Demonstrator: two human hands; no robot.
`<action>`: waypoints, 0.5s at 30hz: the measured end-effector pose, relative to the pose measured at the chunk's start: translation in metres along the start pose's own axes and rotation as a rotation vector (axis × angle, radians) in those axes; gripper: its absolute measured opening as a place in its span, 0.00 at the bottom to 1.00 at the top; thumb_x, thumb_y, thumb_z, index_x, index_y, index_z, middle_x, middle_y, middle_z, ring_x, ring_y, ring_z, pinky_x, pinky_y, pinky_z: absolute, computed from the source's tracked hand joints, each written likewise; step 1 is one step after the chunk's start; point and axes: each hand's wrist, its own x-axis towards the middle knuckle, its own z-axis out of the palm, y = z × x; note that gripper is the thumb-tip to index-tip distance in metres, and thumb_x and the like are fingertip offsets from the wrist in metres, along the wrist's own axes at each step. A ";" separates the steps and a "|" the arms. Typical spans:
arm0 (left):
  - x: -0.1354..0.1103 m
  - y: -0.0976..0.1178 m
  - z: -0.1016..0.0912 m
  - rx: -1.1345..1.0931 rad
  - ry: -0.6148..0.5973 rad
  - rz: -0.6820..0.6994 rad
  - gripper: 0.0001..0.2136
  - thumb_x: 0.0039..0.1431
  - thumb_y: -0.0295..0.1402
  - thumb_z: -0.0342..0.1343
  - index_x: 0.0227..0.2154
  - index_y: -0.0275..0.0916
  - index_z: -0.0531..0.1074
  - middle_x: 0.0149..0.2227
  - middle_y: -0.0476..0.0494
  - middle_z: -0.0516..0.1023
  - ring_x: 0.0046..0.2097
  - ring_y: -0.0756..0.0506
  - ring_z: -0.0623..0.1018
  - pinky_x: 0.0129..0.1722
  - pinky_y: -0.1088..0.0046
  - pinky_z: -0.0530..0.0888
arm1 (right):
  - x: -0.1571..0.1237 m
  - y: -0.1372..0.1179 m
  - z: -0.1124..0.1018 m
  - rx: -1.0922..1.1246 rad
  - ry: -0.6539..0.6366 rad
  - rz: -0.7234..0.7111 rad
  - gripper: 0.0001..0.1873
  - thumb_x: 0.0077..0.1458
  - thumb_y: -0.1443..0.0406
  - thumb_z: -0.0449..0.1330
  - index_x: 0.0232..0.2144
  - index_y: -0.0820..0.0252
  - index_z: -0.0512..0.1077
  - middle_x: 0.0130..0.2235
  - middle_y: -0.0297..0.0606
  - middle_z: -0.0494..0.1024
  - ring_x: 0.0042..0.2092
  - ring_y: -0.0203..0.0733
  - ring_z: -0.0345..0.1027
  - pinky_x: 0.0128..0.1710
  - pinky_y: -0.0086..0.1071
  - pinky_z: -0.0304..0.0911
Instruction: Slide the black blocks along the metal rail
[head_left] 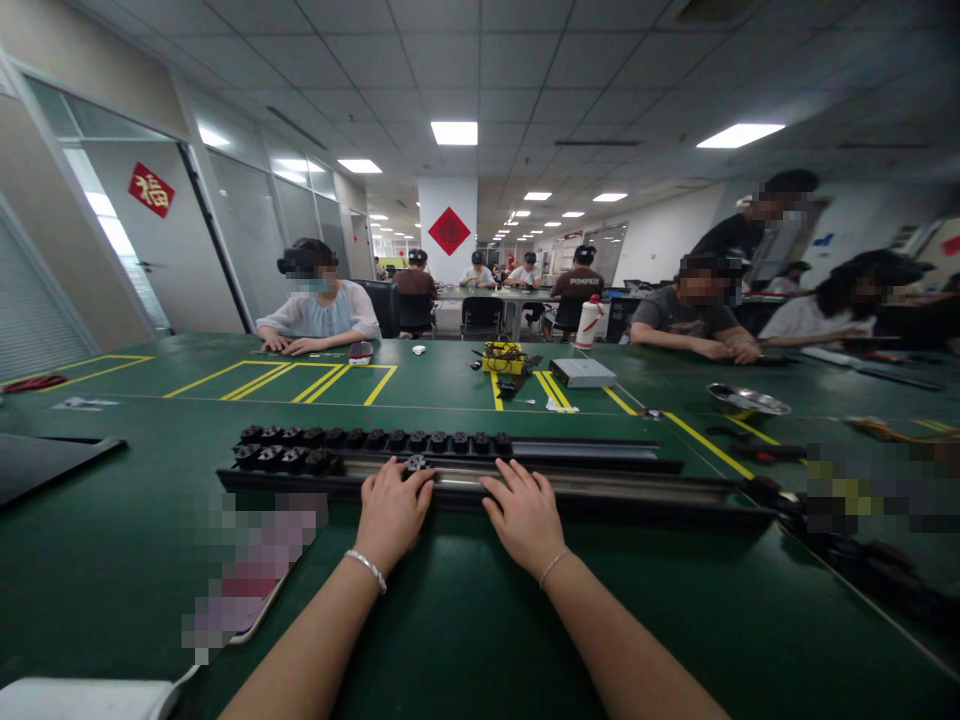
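Observation:
A long black rail [637, 490] with a shiny metal channel lies crosswise before me. In its left end sit several small black round-topped parts [289, 458]. My left hand [394, 505] pinches one more black part [418, 463] between thumb and fingers, at the channel. My right hand [525, 508] lies on the rail to the right of it, fingers spread, with nothing seen in them. Just behind is a second black rail [592, 450], where a row of similar black parts [420, 440] fills the left and middle stretch.
A pixelated phone-like object [262, 580] lies front left, and a black tray [52, 465] beyond it. Farther back are a yellow box with cables [504, 357], a grey box [583, 373], a metal bowl [748, 400] and a white bottle [589, 322]. People sit across the green table [187, 420].

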 end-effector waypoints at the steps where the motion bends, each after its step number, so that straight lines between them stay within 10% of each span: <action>1: 0.000 0.000 0.000 0.004 0.001 0.000 0.15 0.59 0.40 0.42 0.43 0.51 0.72 0.48 0.38 0.71 0.56 0.38 0.65 0.48 0.57 0.62 | 0.000 0.000 0.001 0.001 0.005 -0.001 0.17 0.58 0.58 0.47 0.48 0.44 0.67 0.58 0.34 0.62 0.59 0.44 0.49 0.55 0.44 0.42; 15: -0.001 -0.001 0.002 -0.007 0.004 0.020 0.15 0.59 0.40 0.42 0.43 0.51 0.72 0.48 0.38 0.72 0.55 0.39 0.66 0.47 0.58 0.63 | -0.001 0.001 0.002 0.010 0.006 0.001 0.18 0.57 0.59 0.48 0.49 0.44 0.66 0.58 0.34 0.62 0.60 0.49 0.48 0.56 0.49 0.39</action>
